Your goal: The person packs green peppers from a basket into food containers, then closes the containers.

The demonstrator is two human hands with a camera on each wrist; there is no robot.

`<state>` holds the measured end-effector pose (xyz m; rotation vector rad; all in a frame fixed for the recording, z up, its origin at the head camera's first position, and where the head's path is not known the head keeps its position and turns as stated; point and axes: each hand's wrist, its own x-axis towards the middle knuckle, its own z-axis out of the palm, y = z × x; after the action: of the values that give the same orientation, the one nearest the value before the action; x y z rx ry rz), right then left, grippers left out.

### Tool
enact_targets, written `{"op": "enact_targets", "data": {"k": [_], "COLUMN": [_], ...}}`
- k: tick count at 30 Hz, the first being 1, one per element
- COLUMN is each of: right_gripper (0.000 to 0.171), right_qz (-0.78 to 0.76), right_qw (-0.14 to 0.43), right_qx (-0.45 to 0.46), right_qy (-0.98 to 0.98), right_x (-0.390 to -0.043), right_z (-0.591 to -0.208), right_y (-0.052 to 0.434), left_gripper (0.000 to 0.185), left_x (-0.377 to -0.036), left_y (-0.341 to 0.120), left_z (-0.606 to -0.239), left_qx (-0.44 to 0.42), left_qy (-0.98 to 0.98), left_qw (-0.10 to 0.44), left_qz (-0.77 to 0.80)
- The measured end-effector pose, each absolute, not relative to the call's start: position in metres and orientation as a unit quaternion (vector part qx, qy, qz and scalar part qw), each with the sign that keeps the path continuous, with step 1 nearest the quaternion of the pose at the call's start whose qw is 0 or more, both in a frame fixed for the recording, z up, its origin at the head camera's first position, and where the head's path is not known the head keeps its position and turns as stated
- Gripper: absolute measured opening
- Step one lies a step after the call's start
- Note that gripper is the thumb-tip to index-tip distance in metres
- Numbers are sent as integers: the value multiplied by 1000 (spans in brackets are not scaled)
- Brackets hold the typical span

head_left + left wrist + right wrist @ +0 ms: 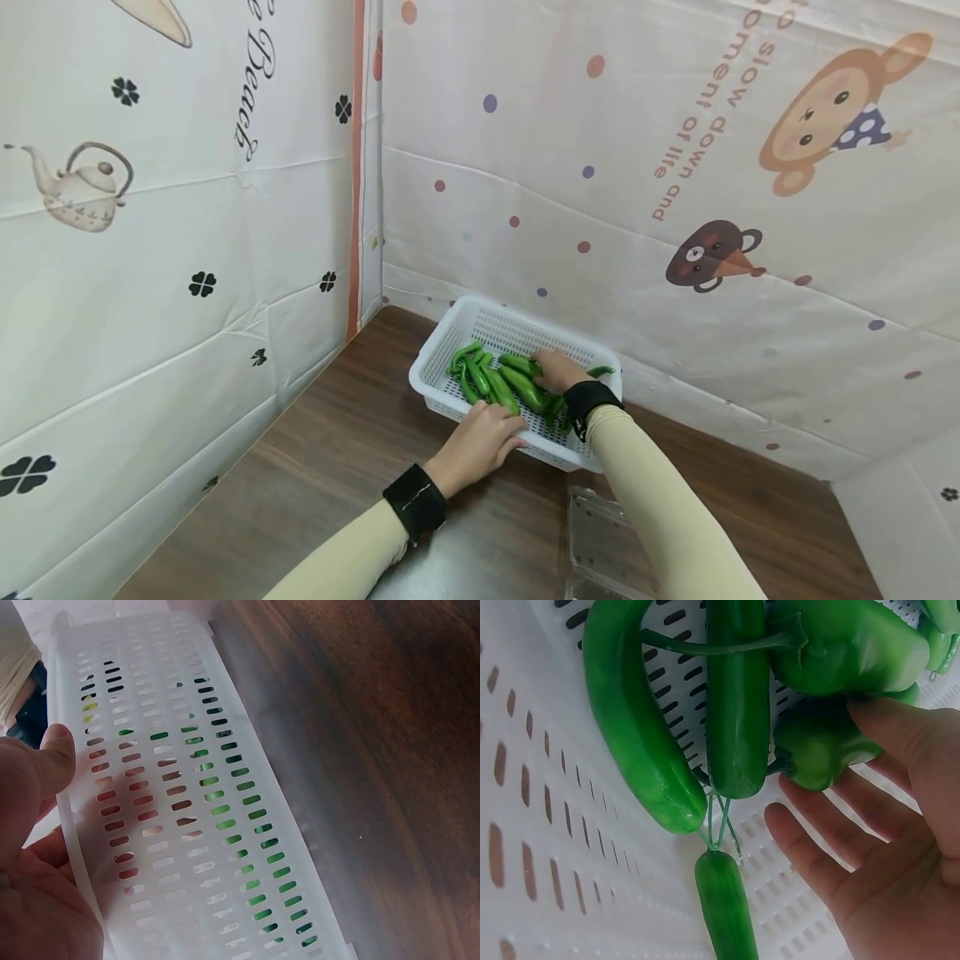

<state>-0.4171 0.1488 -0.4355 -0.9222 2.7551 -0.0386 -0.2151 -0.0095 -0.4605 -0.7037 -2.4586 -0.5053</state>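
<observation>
A white perforated plastic basket (422, 377) holds several glossy green peppers (525, 387), long ones and rounder ones. My left hand (480, 442) grips the near rim, its thumb outside the wall and its fingers over the inner side. Inside the basket, my right hand (558, 371) has its thumb and fingers about a small green pepper (817, 761). A larger green pepper (847, 645) lies just behind that one in the right wrist view. Long green vegetables (737, 712) lie beside it, and thin green strings meet at the top of a shorter one (724, 900).
The basket stands on a dark wood-grain table (315, 475), near the corner of walls hung with printed white cloth (480, 225). Clear plastic containers (600, 533) lie on the near side, partly behind the right forearm.
</observation>
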Motion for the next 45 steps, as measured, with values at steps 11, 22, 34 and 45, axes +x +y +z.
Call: {"op": "enact_targets", "data": {"k": [11,22,34,45], "right_gripper": [44,49,47,48], "right_qz": [-36,-50,-87,-97], "right_qw": [67,13,-30,-70], "right_qx": [-324,-346,-394,-405], "right_qy": [943,937,915,907], "right_x": [-406,-394,-375,-338], "right_z": [-433,-417,-391,-351], "right_y": [159,176,184,206], "left_gripper": [20,33,66,80], "left_x": [-213,-211,-220,-225], "left_y": [-5,-3,-2,13], "left_z": [-462,-463,-443,-434], "left_qx": [-270,-269,-201,-180], "left_qy": [-902,-895,-895,-872], "left_qw": [275,276,333,394], "left_qz": [-193,-224,-220,-228]}}
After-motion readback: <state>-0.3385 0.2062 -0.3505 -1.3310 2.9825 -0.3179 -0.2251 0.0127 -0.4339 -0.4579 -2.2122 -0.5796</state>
